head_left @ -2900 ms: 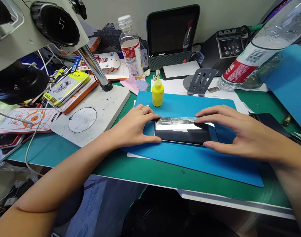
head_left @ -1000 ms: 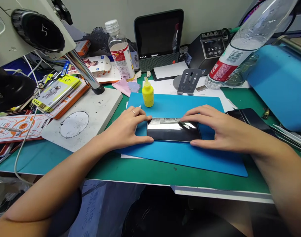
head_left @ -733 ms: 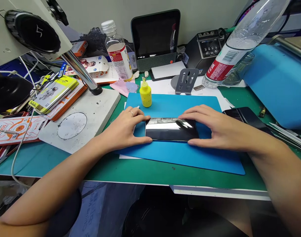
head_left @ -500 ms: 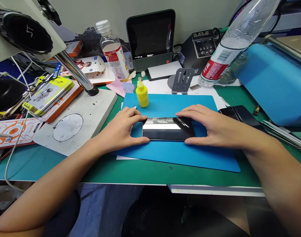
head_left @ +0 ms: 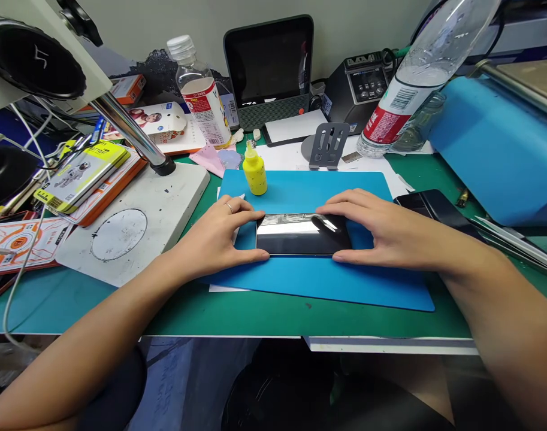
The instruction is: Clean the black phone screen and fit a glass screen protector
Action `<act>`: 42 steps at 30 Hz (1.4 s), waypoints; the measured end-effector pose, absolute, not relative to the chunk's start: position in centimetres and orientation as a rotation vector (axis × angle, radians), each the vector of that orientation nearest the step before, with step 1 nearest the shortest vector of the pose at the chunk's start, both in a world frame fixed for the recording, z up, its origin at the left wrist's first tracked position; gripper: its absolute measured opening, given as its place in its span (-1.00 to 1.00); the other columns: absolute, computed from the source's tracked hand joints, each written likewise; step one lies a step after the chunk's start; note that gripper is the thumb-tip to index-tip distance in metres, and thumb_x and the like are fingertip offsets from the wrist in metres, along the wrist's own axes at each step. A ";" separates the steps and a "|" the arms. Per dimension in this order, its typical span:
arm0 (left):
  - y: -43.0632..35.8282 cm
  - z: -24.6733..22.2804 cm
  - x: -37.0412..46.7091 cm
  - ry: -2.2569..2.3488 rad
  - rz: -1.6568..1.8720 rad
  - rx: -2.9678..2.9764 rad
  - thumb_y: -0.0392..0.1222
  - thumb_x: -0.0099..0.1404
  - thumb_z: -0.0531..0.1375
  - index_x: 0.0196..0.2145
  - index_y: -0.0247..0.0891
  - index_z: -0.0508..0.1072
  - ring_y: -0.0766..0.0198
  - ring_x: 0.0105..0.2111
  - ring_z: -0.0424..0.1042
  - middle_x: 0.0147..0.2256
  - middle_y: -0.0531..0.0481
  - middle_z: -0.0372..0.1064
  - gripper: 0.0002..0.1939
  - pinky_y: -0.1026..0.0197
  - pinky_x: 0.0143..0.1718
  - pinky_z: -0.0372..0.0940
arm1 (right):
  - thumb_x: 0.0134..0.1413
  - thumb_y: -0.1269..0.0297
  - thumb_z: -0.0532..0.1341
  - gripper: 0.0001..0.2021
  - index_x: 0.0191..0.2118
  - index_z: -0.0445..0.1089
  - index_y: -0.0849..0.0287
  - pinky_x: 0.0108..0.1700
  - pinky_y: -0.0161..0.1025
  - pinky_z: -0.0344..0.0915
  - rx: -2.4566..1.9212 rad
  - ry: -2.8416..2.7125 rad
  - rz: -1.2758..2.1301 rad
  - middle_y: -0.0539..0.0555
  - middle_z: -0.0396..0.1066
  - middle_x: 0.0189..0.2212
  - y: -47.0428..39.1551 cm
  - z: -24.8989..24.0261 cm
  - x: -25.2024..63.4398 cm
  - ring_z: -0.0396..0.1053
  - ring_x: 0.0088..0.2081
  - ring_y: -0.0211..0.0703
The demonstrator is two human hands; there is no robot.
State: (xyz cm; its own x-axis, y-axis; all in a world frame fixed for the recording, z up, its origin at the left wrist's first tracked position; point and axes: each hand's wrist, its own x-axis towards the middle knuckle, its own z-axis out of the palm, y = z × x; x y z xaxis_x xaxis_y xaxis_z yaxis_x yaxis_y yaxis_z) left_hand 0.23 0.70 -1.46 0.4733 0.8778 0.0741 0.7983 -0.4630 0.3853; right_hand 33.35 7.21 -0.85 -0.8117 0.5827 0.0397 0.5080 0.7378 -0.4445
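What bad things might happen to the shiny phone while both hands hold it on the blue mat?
The yellow bottle stands just behind the left hand; a bump might tip it toward the phone.

The right hand has fingers on the glossy glass, which may smudge.

The big bottle leans over the desk at the right and might roll down.

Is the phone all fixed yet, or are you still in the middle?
Still in the middle. Done so far: the phone lies flat on the blue mat, its glass dark and shiny. Right now the left hand and right hand each grip one end. The yellow bottle stands capped behind it, untouched.
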 end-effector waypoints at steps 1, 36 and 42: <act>0.7 -1.5 0.2 1.428 0.383 2.424 0.27 0.27 0.30 0.20 -0.18 0.45 -0.06 0.04 0.33 0.06 -0.17 0.38 -0.32 -0.19 0.14 0.30 | 0.08 -0.14 0.34 -0.33 0.25 0.36 0.05 0.09 0.14 0.38 -0.873 -2.766 0.627 0.25 0.41 0.15 7.2 -0.8 33.4 0.38 0.13 0.28; 0.8 -1.4 0.3 1.423 0.388 2.430 0.25 0.26 0.32 0.20 -0.15 0.48 0.00 -0.03 0.33 0.02 -0.15 0.39 -0.33 -0.08 0.02 0.34 | 0.06 -0.18 0.33 -0.26 0.29 0.32 0.08 0.09 0.16 0.38 -0.881 -2.756 0.647 0.26 0.43 0.15 7.1 -0.9 33.2 0.37 0.14 0.32; 0.8 -1.4 0.4 1.440 0.385 2.406 0.29 0.24 0.31 0.20 -0.11 0.47 -0.02 -0.01 0.33 0.02 -0.13 0.39 -0.32 -0.11 0.05 0.34 | 0.00 -0.22 0.35 -0.19 0.31 0.30 0.07 0.10 0.19 0.38 -0.915 -2.770 0.643 0.26 0.40 0.18 7.3 -1.0 33.3 0.36 0.16 0.35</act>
State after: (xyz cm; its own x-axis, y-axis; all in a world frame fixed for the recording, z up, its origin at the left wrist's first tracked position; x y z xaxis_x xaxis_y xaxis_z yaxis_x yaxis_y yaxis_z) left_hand 0.36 0.83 -1.40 0.4588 0.8858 0.0701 0.8025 -0.4469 0.3954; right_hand 33.27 7.25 -1.03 -0.8014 0.5980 0.0117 0.5317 0.7213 -0.4439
